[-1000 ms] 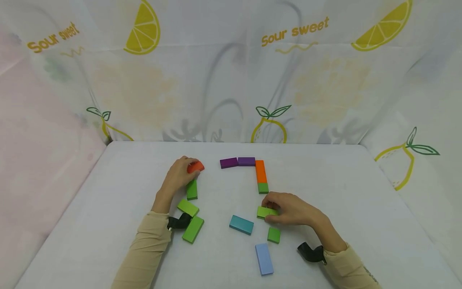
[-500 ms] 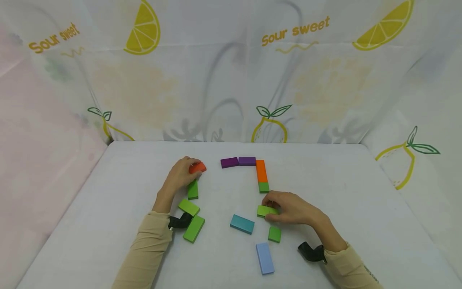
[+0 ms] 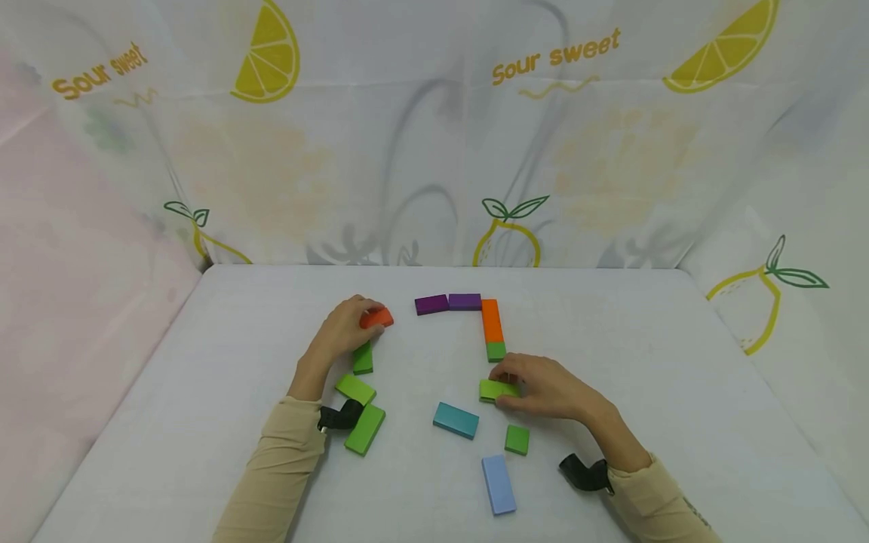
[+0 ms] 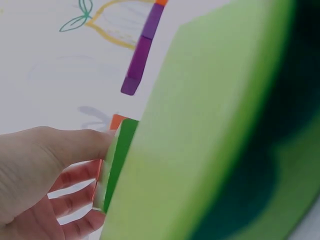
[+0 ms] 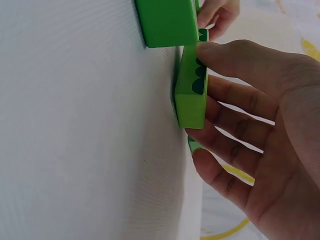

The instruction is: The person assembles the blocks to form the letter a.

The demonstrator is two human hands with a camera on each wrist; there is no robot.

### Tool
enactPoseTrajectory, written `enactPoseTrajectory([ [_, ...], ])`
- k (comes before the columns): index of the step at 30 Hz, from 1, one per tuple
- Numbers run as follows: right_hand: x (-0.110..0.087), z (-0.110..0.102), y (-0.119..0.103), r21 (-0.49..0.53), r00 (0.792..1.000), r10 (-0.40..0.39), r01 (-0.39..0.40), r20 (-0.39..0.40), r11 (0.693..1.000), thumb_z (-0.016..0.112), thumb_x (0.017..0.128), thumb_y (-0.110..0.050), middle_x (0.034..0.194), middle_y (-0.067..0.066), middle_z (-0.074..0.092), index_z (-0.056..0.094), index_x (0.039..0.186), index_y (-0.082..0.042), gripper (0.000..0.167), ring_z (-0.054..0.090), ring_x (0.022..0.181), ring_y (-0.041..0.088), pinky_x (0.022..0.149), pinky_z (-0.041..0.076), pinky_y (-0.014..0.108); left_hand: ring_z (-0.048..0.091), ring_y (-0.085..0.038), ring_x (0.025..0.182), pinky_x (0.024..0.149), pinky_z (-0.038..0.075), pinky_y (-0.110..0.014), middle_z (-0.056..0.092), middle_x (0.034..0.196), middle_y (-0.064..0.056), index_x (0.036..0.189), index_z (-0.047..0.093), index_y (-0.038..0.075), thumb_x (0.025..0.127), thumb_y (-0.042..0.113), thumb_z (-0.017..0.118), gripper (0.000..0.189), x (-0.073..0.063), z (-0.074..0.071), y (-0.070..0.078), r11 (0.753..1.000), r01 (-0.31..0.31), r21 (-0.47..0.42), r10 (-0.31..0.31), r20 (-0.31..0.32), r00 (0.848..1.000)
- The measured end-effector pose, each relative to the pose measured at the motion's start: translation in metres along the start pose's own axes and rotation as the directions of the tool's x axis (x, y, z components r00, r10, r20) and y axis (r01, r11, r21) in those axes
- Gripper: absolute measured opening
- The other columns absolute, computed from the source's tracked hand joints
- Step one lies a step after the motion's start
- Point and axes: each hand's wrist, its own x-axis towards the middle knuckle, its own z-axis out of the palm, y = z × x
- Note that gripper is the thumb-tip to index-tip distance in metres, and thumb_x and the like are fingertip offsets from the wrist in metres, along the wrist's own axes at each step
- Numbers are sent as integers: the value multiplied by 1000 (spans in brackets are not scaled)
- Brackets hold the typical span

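My left hand [image 3: 342, 329] grips an orange-red block [image 3: 379, 317] at the far left of the layout, thumb on its near side and fingers behind. Just below that hand lies a green block [image 3: 363, 358], which partly covers the orange-red one in the left wrist view. On the right, my right hand [image 3: 543, 386] pinches a light green block [image 3: 497, 389] between thumb and fingertips, close to the table. Its dark green scalloped marking shows in the right wrist view. Beyond it a small green block [image 3: 496, 351] meets the end of an orange block [image 3: 492, 321].
Two purple blocks [image 3: 465, 302] lie end to end at the back. A teal block [image 3: 455, 420], a green square block [image 3: 517, 440] and a pale blue block [image 3: 498, 485] lie nearer. Two light green blocks [image 3: 365, 430] lie beside my left wrist on the white table [image 3: 652, 362].
My left hand has shifted slightly right with the orange-red block. My right hand has moved the light green block slightly away from me and left, toward the small green block.
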Motion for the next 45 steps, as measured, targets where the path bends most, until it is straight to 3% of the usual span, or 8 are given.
enactPoseTrajectory([
  [11, 4, -2, -3, -25, 997, -18, 16, -82, 1000, 72, 83, -28, 98, -10, 62, 65, 110, -17, 30, 55, 88, 5, 78, 51, 24, 55, -31, 105, 92, 46, -46, 59, 121, -18, 125, 59, 1, 90, 21, 63, 40, 2, 4, 5, 1000, -13, 19, 12, 43, 999],
  [14, 4, -2, -4, -29, 996, -15, 12, -93, 1000, 72, 83, -27, 98, -10, 62, 65, 110, -18, 29, 55, 88, 4, 79, 51, 25, 55, -31, 105, 92, 46, -46, 58, 121, -19, 125, 59, 1, 91, 19, 61, 39, 3, 5, 7, 999, -41, 10, 40, 49, 998],
  [21, 7, -1, -11, 0, 997, 0, 0, -71, 1000, 72, 83, -27, 100, -10, 63, 64, 110, -18, 29, 56, 90, 5, 80, 51, 25, 56, -31, 107, 94, 46, -46, 60, 120, -19, 125, 60, 1, 91, 14, 61, 36, -3, 7, 9, 998, -66, 6, 65, 95, 993],
  [29, 19, -7, -12, 1, 993, -16, 16, -114, 1000, 72, 83, -23, 99, -9, 62, 64, 110, -17, 29, 55, 89, 6, 79, 50, 25, 56, -31, 107, 95, 46, -46, 62, 120, -18, 124, 60, 2, 90, 11, 61, 35, 0, 1, 15, 995, -99, -7, 100, 85, 991],
  [45, 32, -4, -7, 22, 995, 20, -18, -98, 1000, 71, 84, -25, 104, -5, 64, 64, 112, -16, 30, 56, 94, 10, 86, 51, 31, 55, -32, 111, 97, 45, -46, 60, 124, -18, 126, 59, 3, 91, 12, 61, 36, 2, 5, 20, 996, -93, 16, 90, 132, 987],
])
